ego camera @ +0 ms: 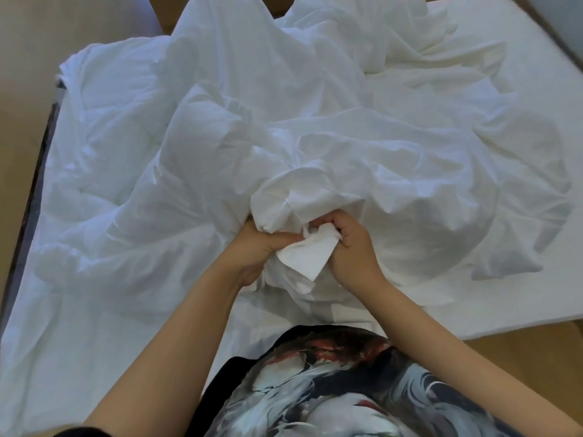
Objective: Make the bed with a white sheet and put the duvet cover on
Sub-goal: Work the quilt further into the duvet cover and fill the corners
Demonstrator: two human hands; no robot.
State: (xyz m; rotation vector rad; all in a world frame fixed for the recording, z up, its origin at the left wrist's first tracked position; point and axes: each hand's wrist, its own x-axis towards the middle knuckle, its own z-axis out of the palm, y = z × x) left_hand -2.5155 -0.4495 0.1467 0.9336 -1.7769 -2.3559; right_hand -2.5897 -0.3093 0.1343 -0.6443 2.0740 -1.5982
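A crumpled white duvet cover [258, 127] lies heaped over the bed, with the padded duvet showing through it. At the near edge, in the middle, my left hand [255, 247] grips a bunched fold of the cover. My right hand [350, 244] pinches a white duvet corner [307, 258] that pokes out between both hands. The two hands are close together, almost touching. A flat white sheet [520, 99] covers the mattress on the right side.
Wooden floor [19, 89] shows to the left and at the right front. The dark bed frame edge [34, 190] runs along the left side. Loose white fabric hangs over the near left edge. My patterned dark shirt fills the bottom of the view.
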